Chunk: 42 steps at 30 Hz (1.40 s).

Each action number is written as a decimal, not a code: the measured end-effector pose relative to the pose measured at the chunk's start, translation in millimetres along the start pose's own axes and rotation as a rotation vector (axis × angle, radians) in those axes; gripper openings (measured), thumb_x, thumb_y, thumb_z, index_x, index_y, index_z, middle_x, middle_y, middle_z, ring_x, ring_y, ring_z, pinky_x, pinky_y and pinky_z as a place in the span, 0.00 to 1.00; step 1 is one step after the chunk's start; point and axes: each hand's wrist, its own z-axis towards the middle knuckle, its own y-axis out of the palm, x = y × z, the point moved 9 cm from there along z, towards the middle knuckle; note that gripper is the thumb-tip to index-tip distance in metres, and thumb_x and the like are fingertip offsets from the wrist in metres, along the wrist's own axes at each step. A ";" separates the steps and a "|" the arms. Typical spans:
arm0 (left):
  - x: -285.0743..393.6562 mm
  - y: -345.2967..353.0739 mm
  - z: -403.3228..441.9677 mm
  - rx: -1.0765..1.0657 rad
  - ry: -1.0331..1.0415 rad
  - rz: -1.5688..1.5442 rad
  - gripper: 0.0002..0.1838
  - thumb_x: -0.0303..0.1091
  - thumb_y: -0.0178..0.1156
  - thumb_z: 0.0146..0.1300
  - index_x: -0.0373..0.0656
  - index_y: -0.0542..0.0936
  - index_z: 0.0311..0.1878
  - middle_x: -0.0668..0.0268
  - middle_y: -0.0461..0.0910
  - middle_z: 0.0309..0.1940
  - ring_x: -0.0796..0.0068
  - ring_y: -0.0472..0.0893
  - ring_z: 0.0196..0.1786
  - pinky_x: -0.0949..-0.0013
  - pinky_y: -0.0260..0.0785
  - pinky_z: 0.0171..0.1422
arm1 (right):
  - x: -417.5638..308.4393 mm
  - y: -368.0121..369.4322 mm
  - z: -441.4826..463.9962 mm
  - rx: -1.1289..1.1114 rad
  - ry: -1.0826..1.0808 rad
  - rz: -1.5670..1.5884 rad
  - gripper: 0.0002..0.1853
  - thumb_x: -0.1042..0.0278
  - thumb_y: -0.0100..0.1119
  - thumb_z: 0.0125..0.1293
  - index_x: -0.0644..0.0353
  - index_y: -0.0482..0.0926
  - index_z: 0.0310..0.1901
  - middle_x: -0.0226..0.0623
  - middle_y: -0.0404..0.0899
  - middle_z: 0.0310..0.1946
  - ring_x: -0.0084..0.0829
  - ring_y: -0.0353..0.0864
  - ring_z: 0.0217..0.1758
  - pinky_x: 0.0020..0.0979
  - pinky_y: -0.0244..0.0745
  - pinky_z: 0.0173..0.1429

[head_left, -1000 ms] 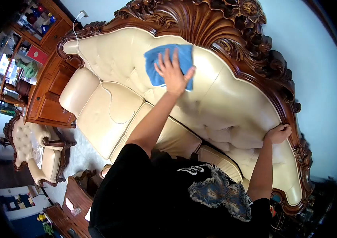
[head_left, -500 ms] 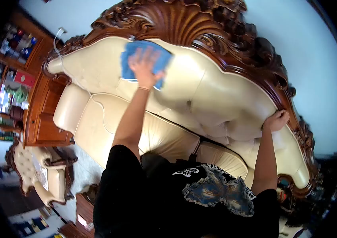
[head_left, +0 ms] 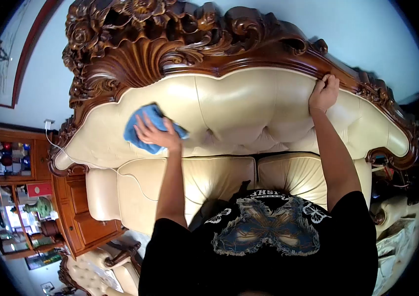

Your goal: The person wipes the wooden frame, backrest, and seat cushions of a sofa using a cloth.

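My left hand lies over a folded blue cloth, holding it against the cream leather backrest of a large sofa. Its fingers are spread across the cloth, and part of the cloth is hidden beneath the palm. Farther right, my right hand is closed over the edge of the carved dark wooden frame along the top of the backrest. Its fingertips are curled and partly hidden. Below the backrest are cream seat cushions.
A white cable runs from a wall plug across the sofa's left side. At left stands a wooden cabinet with shelves of ornaments. A tufted armchair is at lower left. A framed picture hangs at upper left.
The view has turned, levelling the sofa in the picture. My left hand and the blue cloth have moved lower on the backrest. My right hand stays at the wooden frame.
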 end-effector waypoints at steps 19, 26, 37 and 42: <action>285.3 15.6 -96.9 -0.641 0.976 -0.342 0.54 0.59 0.74 0.41 0.79 0.63 0.77 0.78 0.55 0.81 0.60 0.60 0.77 0.37 0.50 0.71 | 7.6 4.5 -1.1 -0.071 0.052 -0.006 0.05 0.73 0.55 0.60 0.57 0.73 0.38 0.43 0.73 0.38 0.50 0.74 0.44 0.46 0.69 0.48; 191.5 6.0 39.6 -0.271 0.540 -0.156 0.35 0.60 0.66 0.56 0.53 0.78 0.64 0.63 0.73 0.67 0.53 0.69 0.68 0.45 0.53 0.71 | 1.9 1.2 -0.3 -0.032 -0.023 0.020 0.05 0.75 0.56 0.59 0.57 0.73 0.37 0.44 0.72 0.38 0.51 0.74 0.43 0.48 0.69 0.47; 375.4 26.8 -29.4 -0.487 0.584 -0.394 0.32 0.44 0.73 0.49 0.50 0.79 0.60 0.64 0.76 0.62 0.54 0.74 0.58 0.47 0.67 0.62 | 1.2 -1.9 1.5 -0.023 -0.021 0.005 0.06 0.73 0.58 0.56 0.56 0.73 0.35 0.44 0.71 0.34 0.52 0.73 0.40 0.49 0.68 0.43; 408.7 53.3 -85.1 -0.478 0.751 -0.735 0.45 0.51 0.76 0.42 0.60 0.74 0.69 0.67 0.71 0.71 0.60 0.74 0.60 0.40 0.65 0.64 | 6.0 0.0 5.0 -0.035 0.065 0.074 0.08 0.71 0.63 0.51 0.56 0.73 0.31 0.41 0.71 0.31 0.50 0.74 0.38 0.46 0.67 0.41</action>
